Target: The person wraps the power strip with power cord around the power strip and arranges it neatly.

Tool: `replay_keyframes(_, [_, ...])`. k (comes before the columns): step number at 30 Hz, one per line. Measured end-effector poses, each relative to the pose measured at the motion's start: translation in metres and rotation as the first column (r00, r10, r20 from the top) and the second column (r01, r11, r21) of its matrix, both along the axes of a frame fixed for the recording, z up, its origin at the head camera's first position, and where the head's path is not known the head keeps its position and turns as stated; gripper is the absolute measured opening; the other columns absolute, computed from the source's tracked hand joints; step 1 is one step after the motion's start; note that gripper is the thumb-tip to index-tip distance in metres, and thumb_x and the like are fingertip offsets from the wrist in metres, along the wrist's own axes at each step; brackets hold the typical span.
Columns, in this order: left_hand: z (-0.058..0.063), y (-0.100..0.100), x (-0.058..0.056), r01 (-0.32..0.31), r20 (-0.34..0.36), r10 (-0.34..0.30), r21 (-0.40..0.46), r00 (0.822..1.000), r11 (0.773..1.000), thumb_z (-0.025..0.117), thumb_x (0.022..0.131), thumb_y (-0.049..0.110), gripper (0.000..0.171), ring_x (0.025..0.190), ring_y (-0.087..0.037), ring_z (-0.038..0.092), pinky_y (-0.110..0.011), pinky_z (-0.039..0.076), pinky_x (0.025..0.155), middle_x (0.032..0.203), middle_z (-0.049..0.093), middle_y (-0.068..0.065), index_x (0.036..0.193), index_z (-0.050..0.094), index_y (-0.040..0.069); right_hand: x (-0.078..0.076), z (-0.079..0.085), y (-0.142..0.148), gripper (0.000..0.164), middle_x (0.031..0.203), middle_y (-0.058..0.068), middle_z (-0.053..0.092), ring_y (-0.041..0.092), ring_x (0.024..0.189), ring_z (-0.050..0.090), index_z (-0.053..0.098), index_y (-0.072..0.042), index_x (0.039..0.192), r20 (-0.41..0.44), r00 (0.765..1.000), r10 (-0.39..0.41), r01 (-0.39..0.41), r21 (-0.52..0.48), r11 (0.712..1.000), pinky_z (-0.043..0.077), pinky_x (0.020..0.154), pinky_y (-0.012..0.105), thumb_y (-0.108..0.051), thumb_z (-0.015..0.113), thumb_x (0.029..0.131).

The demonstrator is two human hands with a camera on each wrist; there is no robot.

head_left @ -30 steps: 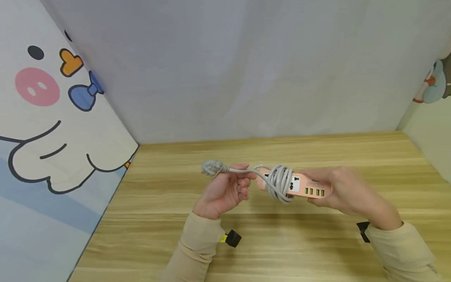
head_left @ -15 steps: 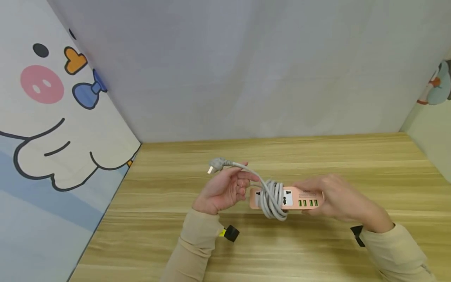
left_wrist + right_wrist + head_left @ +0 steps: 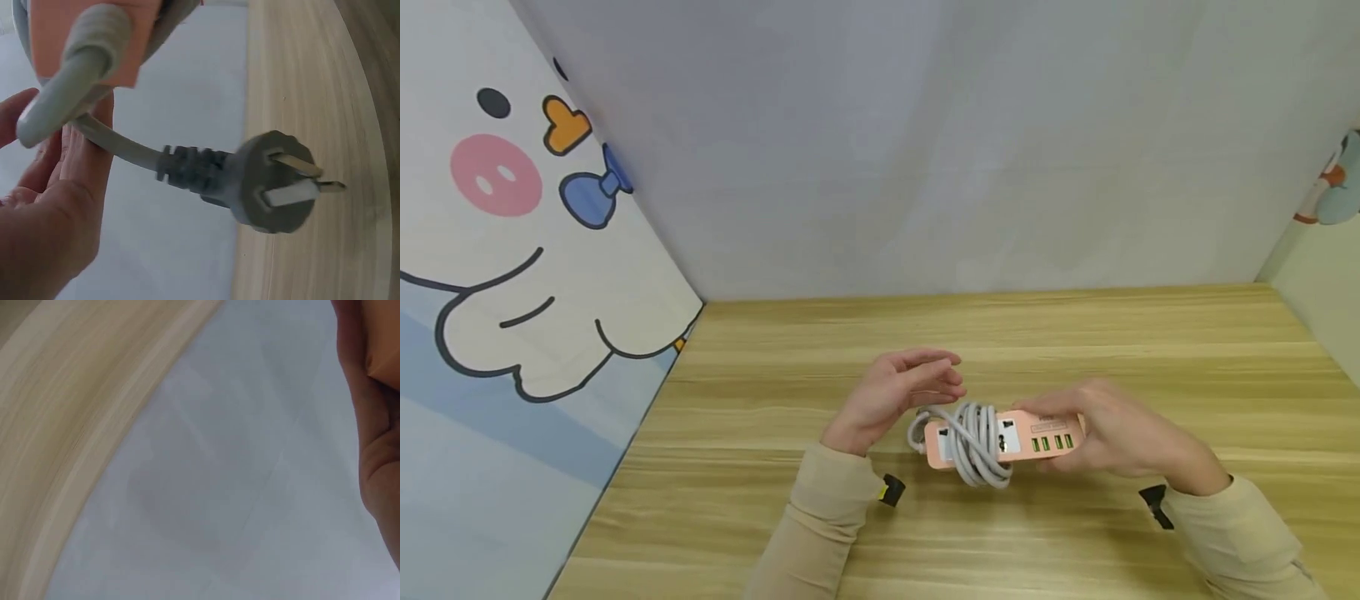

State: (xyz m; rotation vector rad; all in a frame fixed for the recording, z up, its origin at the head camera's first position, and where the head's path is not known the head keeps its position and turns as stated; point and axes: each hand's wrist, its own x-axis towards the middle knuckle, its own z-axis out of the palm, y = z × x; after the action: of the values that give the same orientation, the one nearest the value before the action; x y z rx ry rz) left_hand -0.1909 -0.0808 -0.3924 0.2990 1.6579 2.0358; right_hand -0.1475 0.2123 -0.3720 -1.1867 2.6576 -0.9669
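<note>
A pink power strip [image 3: 1051,442] with white sockets and green USB ports is held above the table by my right hand [image 3: 1127,433], which grips its right end. Grey cord [image 3: 976,448] is wound in several turns around the strip's left half. My left hand [image 3: 891,396] stays just beyond the strip's left end, fingers loosely bent. In the left wrist view the grey plug [image 3: 269,181] dangles on the loose cord end, its prongs bare, and that cord runs by the hand; whether they touch I cannot tell. The head view does not show the plug.
Beneath the hands lies a wood-grain table [image 3: 775,350]. A pale grey backdrop [image 3: 925,167] rises at its back edge. On the left stands a panel [image 3: 625,283] with a cartoon bird, and another printed panel [image 3: 1326,275] is at the right. Dark wrist cameras sit at both cuffs.
The strip has come down toward me and slightly left, in my right hand. The plug end has dropped from above my left hand out of the head view. My left hand has turned.
</note>
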Motion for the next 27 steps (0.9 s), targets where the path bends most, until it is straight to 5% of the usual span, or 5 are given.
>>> replay_keyframes(6, [-0.003, 0.007, 0.001, -0.019, -0.128, 0.025, 0.051, 0.991, 0.999, 0.057, 0.106, 0.025, 0.037, 0.118, -0.025, 0.068, -0.04, 0.051, 0.108, 0.121, 0.073, -0.012, 0.126, 0.065, -0.005, -0.001, -0.001, 0.013, 0.058, 0.114, 0.008, 0.076, 0.002, 0.077, 0.06, 0.068, -0.005, 0.131, 0.143, 0.99, -0.003, 0.027, -0.162, 0.986, 0.054, 0.064, 0.023, -0.017, 0.089, 0.078])
replay_keyframes(10, [-0.002, 0.012, 0.006, -0.024, -0.191, 0.046, 0.118, 0.98, 0.993, 0.056, 0.106, 0.027, 0.04, 0.127, -0.028, 0.063, -0.039, 0.048, 0.112, 0.125, 0.072, -0.009, 0.128, 0.065, -0.005, -0.005, -0.004, 0.022, 0.059, 0.112, 0.003, 0.076, 0.004, 0.077, 0.062, 0.067, -0.005, 0.133, 0.183, 0.983, 0.003, 0.04, -0.235, 0.971, 0.055, 0.064, 0.024, -0.012, 0.089, 0.078])
replay_keyframes(16, [0.0, 0.014, 0.01, -0.078, -0.334, 0.077, 0.01, 0.939, 0.997, 0.056, 0.105, 0.022, 0.032, 0.129, -0.022, 0.061, -0.037, 0.045, 0.113, 0.13, 0.07, -0.01, 0.127, 0.07, 0.003, -0.008, -0.008, 0.03, 0.06, 0.108, -0.005, 0.075, 0.006, 0.073, 0.061, 0.065, 0.0, 0.134, 0.199, 0.978, 0.07, 0.003, -0.344, 0.939, 0.053, 0.059, 0.025, 0.002, 0.085, 0.077])
replay_keyframes(21, [-0.008, 0.014, 0.007, -0.118, -0.414, 0.088, -0.048, 0.906, 0.992, 0.055, 0.106, 0.017, 0.031, 0.101, -0.013, 0.067, -0.028, 0.054, 0.087, 0.125, 0.07, -0.018, 0.127, 0.07, 0.0, -0.008, -0.008, 0.04, 0.067, 0.11, -0.008, 0.074, 0.003, 0.071, 0.061, 0.063, -0.003, 0.136, 0.203, 0.976, 0.083, 0.012, -0.426, 0.905, 0.052, 0.055, 0.024, 0.014, 0.081, 0.074])
replay_keyframes(27, [-0.019, 0.026, 0.01, -0.14, -0.454, 0.059, -0.149, 0.889, 0.979, 0.055, 0.103, 0.005, 0.026, 0.092, -0.006, 0.061, -0.024, 0.052, 0.084, 0.118, 0.07, -0.026, 0.12, 0.07, -0.009, -0.01, -0.005, 0.044, 0.072, 0.115, -0.008, 0.074, 0.002, 0.079, 0.064, 0.062, -0.006, 0.138, 0.192, 0.979, 0.074, 0.023, -0.457, 0.889, 0.054, 0.059, 0.022, 0.018, 0.08, 0.072])
